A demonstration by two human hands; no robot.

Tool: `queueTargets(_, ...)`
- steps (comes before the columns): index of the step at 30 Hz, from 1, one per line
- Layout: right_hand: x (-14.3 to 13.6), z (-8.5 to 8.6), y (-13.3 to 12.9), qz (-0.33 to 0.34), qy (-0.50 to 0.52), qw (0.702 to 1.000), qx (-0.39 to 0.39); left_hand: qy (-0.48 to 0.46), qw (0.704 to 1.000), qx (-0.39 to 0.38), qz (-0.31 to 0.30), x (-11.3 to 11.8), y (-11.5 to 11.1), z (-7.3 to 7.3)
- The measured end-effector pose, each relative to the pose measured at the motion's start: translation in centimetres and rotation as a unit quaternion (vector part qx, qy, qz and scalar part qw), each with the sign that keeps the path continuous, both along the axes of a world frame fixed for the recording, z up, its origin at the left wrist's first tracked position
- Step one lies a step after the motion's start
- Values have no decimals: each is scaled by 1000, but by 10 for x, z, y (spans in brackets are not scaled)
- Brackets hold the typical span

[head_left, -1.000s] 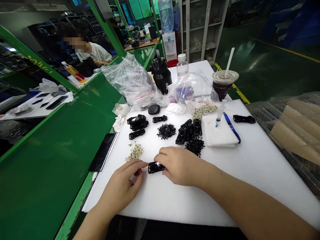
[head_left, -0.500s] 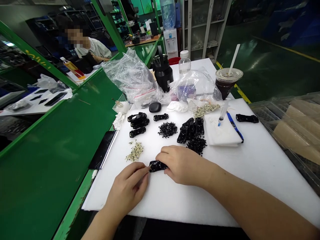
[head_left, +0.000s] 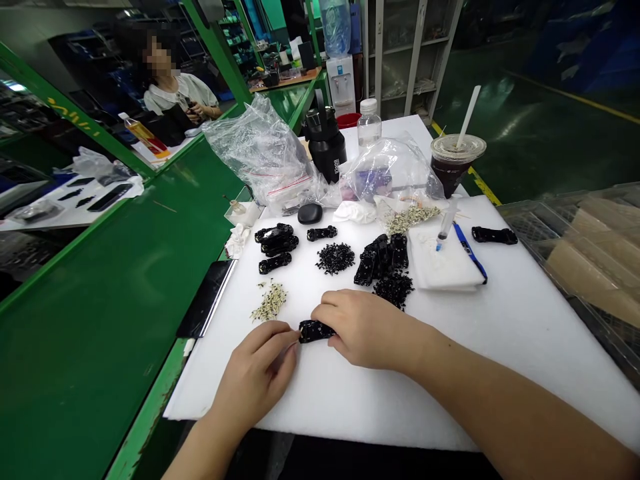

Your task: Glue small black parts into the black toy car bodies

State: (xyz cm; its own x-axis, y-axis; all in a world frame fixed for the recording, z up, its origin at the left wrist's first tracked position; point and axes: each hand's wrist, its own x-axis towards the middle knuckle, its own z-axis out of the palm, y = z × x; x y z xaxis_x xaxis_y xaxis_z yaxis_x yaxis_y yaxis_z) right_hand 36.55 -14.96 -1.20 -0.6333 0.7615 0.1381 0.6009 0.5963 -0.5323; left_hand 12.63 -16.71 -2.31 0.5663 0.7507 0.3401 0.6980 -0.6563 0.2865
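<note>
A black car-shaped plastic part [head_left: 313, 331] lies near the front of the white foam-topped table. My right hand [head_left: 363, 328] is closed around its right end, covering that end. At its left end my left hand [head_left: 265, 360] has thumb and index finger pinched together, touching or almost touching the part; anything between the fingertips is too small to make out. Beyond my left hand is a small heap of cream-and-black bits [head_left: 271, 301]. Farther off lie a pile of tiny black pieces [head_left: 335, 259], a second black pile [head_left: 394, 289] and stacked black parts [head_left: 376, 260].
More black parts [head_left: 275, 240] lie at the back left, and one [head_left: 494, 236] far right. A syringe [head_left: 447, 227] with a blue tip is over a white pad [head_left: 445, 270]. Plastic bags [head_left: 265, 153], a black flask [head_left: 326, 147] and an iced drink [head_left: 456, 167] stand behind. A co-worker [head_left: 173, 93] sits across.
Both my hands stay at the black part; the left fingers have shifted very slightly. The co-worker has straightened up and turned their head, with their hands now raised into view.
</note>
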Motion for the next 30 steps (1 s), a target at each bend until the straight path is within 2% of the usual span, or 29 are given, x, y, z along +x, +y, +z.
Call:
queueTargets(8,0,-1,0,-2,-12,1000,-4,-50,995,-81,37,-2,1,-1)
queueTargets(18,0,-2,-1,0,-11,1000,2,-35,999,-29,-8,-3,2,-2)
queueTargets(30,-1,-3,0,1,-13,1000,-4,-75,979,-167,88,2,9,-2)
